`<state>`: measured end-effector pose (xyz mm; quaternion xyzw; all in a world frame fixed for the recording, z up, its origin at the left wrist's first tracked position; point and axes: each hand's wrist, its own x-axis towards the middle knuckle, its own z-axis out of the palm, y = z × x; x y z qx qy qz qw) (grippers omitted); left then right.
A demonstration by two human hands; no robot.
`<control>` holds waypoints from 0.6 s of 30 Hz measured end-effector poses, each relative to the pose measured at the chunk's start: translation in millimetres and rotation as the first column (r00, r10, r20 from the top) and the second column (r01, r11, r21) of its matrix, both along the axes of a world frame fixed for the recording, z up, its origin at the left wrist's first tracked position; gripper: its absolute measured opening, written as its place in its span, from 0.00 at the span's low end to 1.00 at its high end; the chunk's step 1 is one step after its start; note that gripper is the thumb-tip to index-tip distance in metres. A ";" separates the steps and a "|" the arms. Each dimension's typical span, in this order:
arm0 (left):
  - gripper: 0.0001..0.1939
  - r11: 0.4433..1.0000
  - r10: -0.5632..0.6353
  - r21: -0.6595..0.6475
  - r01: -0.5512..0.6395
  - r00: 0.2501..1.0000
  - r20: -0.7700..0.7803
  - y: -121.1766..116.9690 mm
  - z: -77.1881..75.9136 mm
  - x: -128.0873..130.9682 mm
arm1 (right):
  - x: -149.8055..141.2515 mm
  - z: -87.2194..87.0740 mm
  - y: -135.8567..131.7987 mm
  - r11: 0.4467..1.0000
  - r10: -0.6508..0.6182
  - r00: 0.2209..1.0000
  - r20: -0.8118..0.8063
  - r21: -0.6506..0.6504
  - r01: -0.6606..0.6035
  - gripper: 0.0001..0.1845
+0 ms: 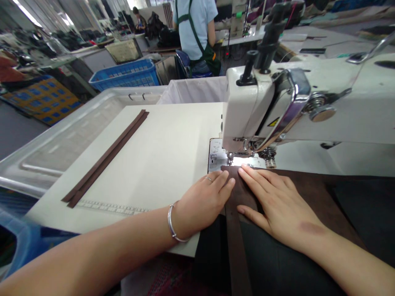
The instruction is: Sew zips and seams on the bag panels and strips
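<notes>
A long brown leather-like strip (236, 234) lies over a larger brown and black piece (314, 193), its far end at the presser foot (230, 158) of a white sewing machine (247, 109). My left hand (206, 199), with a ring and a silver bangle, has its fingers curled closed on the strip's left edge, just in front of the metal needle plate (215, 155). My right hand (274, 195) lies flat on the brown piece, fingers stretched out, index fingertip close to the presser foot. The underside of the left fingers is hidden.
Two more brown strips (108, 158) lie side by side on the white table (163, 144), near a printed ruler scale (114, 206). A clear plastic bin (61, 144) and a blue crate (126, 76) stand beyond. A seated person (196, 37) is at the back.
</notes>
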<state>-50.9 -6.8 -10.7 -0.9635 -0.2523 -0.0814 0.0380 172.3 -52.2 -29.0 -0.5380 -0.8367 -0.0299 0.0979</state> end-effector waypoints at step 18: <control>0.20 1.000 -0.003 0.001 0.003 1.000 0.023 14.3 -1.5 8.7 | 3.8 1.6 12.7 1.000 -0.012 0.999 0.045 0.006 0.012 0.39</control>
